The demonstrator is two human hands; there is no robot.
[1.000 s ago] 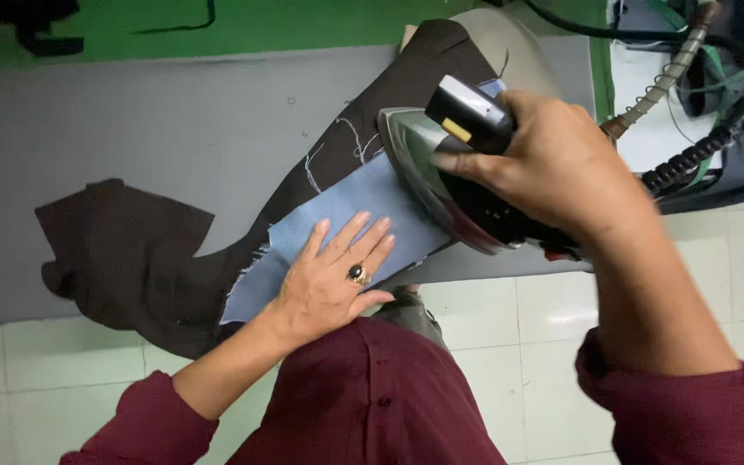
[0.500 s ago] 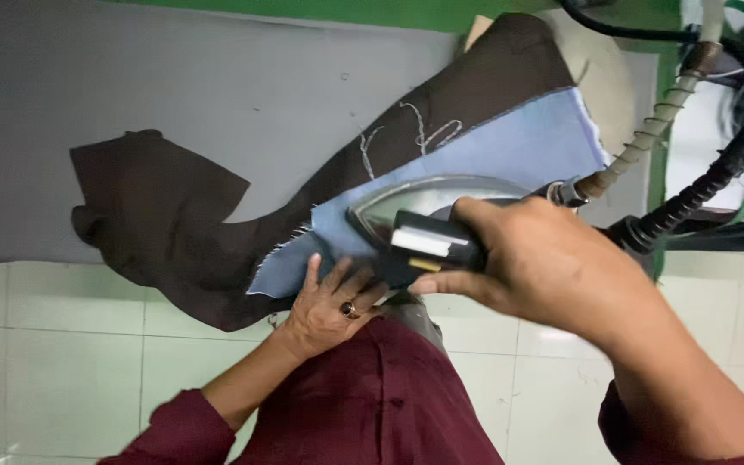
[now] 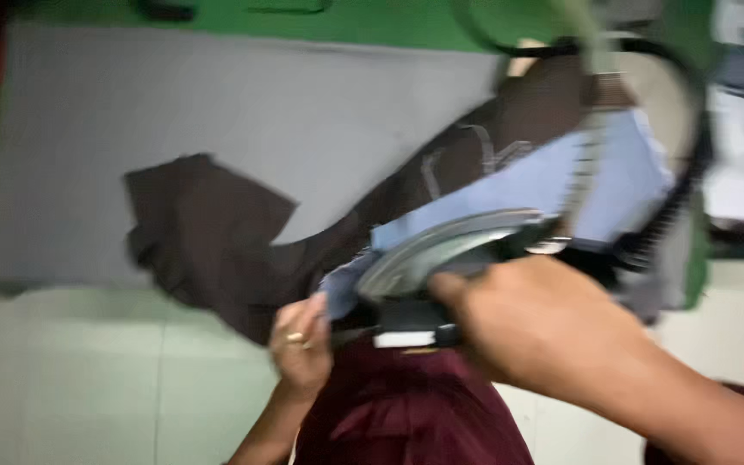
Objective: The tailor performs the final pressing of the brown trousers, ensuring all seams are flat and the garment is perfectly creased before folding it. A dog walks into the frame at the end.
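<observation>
Iron (image 3: 449,250) slid toward cloth's near edge, right hand (image 3: 544,331) fingers grasping it, left hand (image 3: 301,340) pinching blue fabric (image 3: 553,185) edge.

Tabletop (image 3: 217,129): plain grey cover, green border along the far edge. Dark brown fabric (image 3: 208,232) with pale stitched lines near its upper part. Light blue fabric piece (image 3: 544,185), unpatterned. Iron (image 3: 449,250): silvery-grey soleplate, black body, a white patch on the handle. Gold-coloured ring (image 3: 294,337). Maroon garment (image 3: 406,413). Floor (image 3: 88,379): pale tiles.
</observation>
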